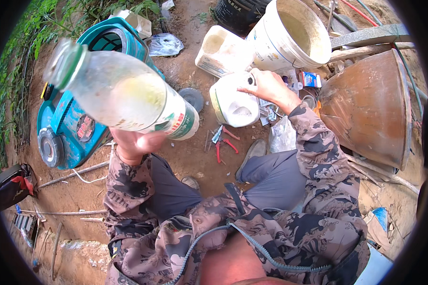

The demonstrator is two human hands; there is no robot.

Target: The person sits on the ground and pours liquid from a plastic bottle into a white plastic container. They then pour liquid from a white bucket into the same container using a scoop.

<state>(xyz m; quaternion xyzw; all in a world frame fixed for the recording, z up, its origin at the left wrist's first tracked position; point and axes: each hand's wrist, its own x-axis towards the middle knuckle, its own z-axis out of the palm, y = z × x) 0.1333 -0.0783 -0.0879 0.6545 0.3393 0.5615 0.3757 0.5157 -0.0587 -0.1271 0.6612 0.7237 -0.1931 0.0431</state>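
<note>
In my left hand [137, 142] is a clear plastic bottle [123, 89] with a green neck ring and a printed label. It leans steeply, its neck towards the upper left; whether it holds liquid I cannot tell. My right hand [273, 85] grips the top of a white plastic jug [232, 103], fingers and thumb around a dark round opening. Behind the bottle, partly hidden by it, lies a teal knapsack sprayer [66, 110]. A grey round lid [192, 99] rests on the soil between bottle and jug.
Beyond the jug stand a cut white container [221, 50], a white bucket [271, 39] and a black bucket [239, 16]. A large brown basin [371, 110] stands tilted at right. Red-handled pruning shears [223, 144] lie near my feet. Green plants [14, 89] line the left.
</note>
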